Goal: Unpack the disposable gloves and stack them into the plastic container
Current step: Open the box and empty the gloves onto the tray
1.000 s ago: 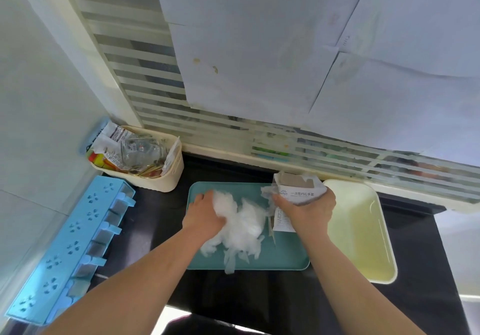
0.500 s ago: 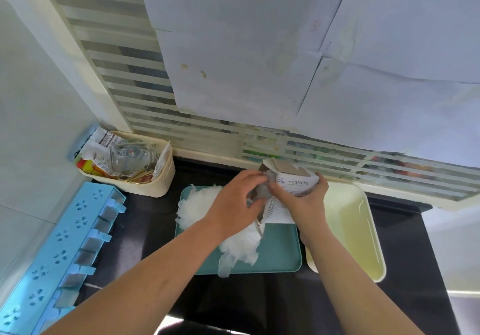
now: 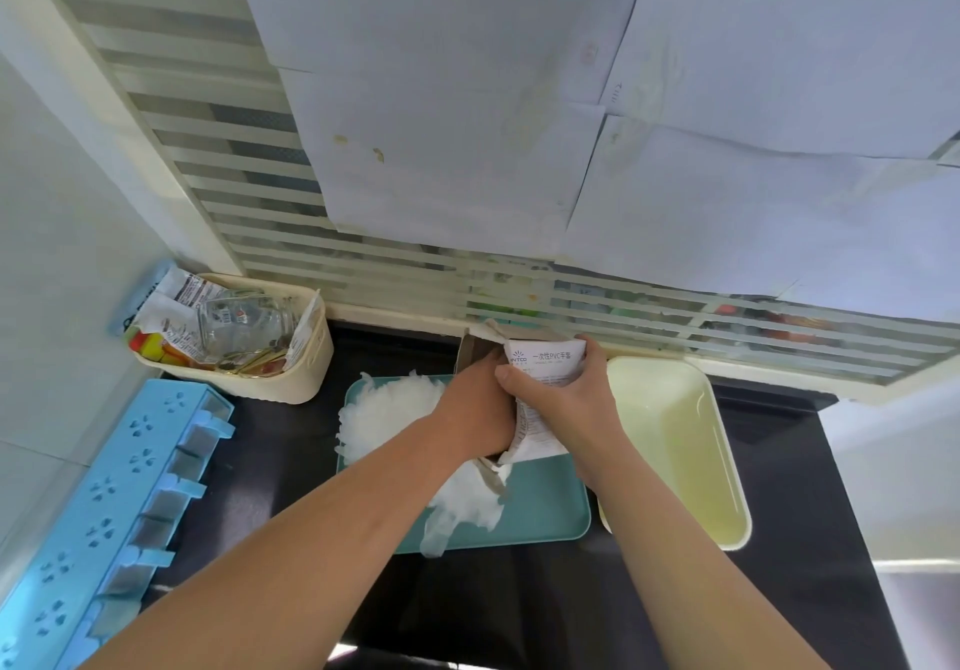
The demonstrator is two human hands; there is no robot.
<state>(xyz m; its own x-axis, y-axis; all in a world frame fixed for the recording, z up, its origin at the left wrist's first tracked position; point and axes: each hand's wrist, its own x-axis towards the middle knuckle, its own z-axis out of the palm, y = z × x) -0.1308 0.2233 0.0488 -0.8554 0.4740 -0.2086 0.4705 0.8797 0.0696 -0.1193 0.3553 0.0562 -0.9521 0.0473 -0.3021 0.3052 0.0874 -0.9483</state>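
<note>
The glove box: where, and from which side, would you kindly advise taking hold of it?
Grip the glove box by its printed closed wall, from the right, as the right hand does: its torn opening faces left over the teal tray, and must stay free for the left hand.

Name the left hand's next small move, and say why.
Probably pull the left hand out of the glove box with a clump from inside and lay it on the loose gloves in the teal tray. Its fingers are hidden inside the torn opening, and the right hand grips the box above the tray.
</note>
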